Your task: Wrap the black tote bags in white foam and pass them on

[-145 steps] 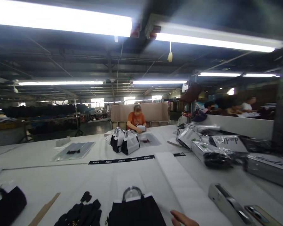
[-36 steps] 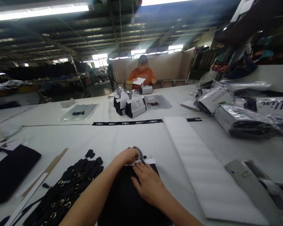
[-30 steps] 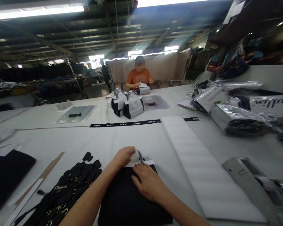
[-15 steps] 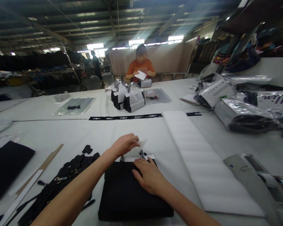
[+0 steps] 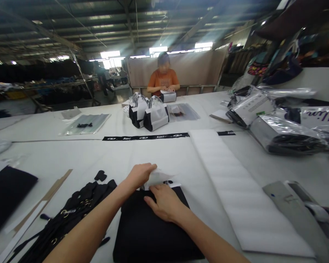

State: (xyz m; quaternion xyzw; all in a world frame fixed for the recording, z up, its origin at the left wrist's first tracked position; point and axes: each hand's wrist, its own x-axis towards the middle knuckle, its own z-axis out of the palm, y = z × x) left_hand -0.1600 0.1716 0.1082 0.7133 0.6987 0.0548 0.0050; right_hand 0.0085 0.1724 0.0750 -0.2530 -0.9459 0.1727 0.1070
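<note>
My left hand (image 5: pixel 139 177) pinches the edge of a thin white sheet (image 5: pixel 159 176), fingers (image 5: pixel 152 167) closed on it, above the top of the black bag (image 5: pixel 150 235). My right hand (image 5: pixel 166 204) lies spread flat on the bag, gripping nothing. The bag rests on the white tabletop (image 5: pixel 181 155) before me, between black straps (image 5: pixel 83 208) at left and a white foam strip (image 5: pixel 244 197) at right.

A white table (image 5: pixel 126 155) carries a black bag (image 5: pixel 155 230), black straps (image 5: pixel 95 193), white foam (image 5: pixel 230 186) and plastic-wrapped packages (image 5: pixel 282 137).
</note>
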